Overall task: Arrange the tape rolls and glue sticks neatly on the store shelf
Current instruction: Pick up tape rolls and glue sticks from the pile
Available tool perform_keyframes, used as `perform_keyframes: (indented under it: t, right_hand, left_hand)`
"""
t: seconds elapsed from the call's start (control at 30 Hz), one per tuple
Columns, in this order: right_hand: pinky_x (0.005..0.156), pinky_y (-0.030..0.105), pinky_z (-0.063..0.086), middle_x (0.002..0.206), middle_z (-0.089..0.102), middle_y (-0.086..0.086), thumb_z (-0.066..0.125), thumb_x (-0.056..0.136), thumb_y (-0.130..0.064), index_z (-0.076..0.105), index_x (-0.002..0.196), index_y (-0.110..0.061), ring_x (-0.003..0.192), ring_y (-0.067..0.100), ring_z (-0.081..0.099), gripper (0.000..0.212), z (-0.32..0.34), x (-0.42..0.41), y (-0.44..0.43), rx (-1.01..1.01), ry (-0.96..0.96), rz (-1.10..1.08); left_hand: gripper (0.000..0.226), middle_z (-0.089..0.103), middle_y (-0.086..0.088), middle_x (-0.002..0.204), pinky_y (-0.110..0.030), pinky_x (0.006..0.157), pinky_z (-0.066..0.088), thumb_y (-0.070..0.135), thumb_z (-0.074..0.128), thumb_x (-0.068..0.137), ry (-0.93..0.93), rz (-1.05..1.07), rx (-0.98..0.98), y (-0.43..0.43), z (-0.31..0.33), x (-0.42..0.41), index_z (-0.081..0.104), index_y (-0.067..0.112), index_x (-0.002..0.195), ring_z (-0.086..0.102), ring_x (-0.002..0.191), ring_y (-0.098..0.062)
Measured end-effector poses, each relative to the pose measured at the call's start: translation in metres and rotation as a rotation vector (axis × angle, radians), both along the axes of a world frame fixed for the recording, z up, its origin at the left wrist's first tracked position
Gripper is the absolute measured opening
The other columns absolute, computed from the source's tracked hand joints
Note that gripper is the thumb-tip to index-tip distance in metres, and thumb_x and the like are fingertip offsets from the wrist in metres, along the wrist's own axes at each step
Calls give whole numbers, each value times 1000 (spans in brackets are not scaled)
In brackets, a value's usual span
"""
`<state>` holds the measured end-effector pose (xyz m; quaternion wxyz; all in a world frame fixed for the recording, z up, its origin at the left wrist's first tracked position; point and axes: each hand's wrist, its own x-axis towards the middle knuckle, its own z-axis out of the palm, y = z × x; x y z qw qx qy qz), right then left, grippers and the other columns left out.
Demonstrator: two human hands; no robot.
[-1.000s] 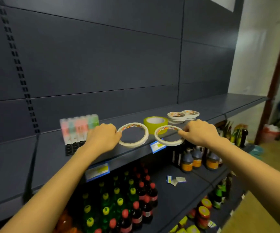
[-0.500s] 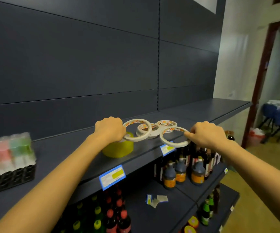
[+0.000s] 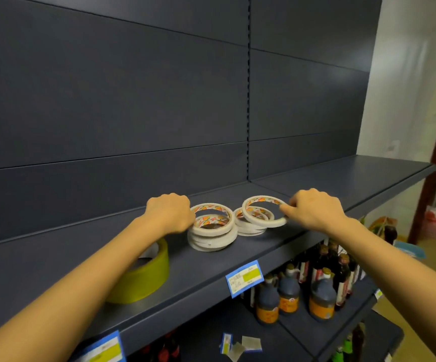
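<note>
White tape is in both hands: the left hand pinches one thin white tape ring over the nearer stack of white tape rolls, and the right hand holds a second thin ring, tilted, above the farther stack, all on the dark blue metal shelf. The fingers of both hands are curled onto the rims. The risk, as I judge it, is that a ring set down off-centre slides off or topples its pile, since the stacks sit just beside each other. A wide yellow-green tape roll lies under the left forearm, which could knock it. No glue sticks show. A blue price label and dark brown bottles sit below.
</note>
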<state>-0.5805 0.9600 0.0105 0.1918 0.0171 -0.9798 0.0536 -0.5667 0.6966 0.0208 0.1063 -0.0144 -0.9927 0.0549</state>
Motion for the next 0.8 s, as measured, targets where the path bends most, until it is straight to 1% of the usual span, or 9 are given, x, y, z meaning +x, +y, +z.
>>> perform_keyframes:
  t: [0.1,0.17,0.23,0.33,0.4,0.47,0.53,0.63,0.8]
  right_hand:
    - [53,25,34,62,52,-1,44,91,-49,67,76,-15,65,21,53,44,-4,-22,1,9,-36,53]
    - [54,25,35,64,53,-1,43,92,-51,67,78,-15,66,21,54,44,-5,-37,1,7,-63,102]
    - [57,27,37,70,57,1,43,92,-50,69,84,-14,69,21,55,46,-5,-48,-1,8,-101,139]
    - [62,28,38,77,57,2,42,93,-52,65,84,-12,72,21,54,48,-7,-62,-2,95,-132,211]
    - [62,28,37,82,58,3,38,93,-57,57,82,-14,74,21,53,48,-5,-66,-4,219,-42,228]
    - [63,29,37,94,63,5,36,93,-59,55,95,-15,84,24,60,48,2,-68,-8,264,93,279]
    - [66,31,38,105,64,3,39,93,-55,51,105,-16,93,25,61,42,12,-67,-18,172,165,439]
    - [69,30,37,110,60,-2,44,94,-45,49,106,-20,97,23,58,28,23,-53,-45,33,185,747]
    - [83,34,41,119,57,-4,46,94,-39,49,118,-23,109,20,53,29,12,-10,-100,-1,180,1142]
  left_hand:
    - [28,53,0,75,-29,63,37,36,46,91,-81,62,-47,7,-6,-5,60,13,82,50,73,-21]
    - [37,50,2,66,-26,56,34,40,46,91,-91,104,-39,9,-8,-8,51,14,64,48,64,-17]
    - [45,48,3,61,-25,54,33,46,42,92,-50,134,-13,8,-6,-7,46,17,58,45,57,-13]
    - [44,55,0,74,-29,65,42,51,37,94,75,199,19,10,-1,-2,56,15,77,52,68,-18]
    - [43,60,-3,84,-30,67,42,50,37,94,155,245,6,12,4,5,61,15,94,54,74,-20]
    - [39,66,-5,93,-30,67,41,47,40,94,229,279,-13,11,7,13,61,15,98,59,80,-23]
    - [34,67,-5,97,-29,66,41,46,43,93,309,323,-11,7,8,25,60,16,96,61,86,-24]
    - [30,67,-2,96,-27,64,38,45,47,91,428,407,4,0,4,52,58,17,89,60,90,-23]
    - [31,67,-1,107,-31,70,41,42,48,90,497,567,-41,-16,-6,120,60,16,101,58,104,-22]
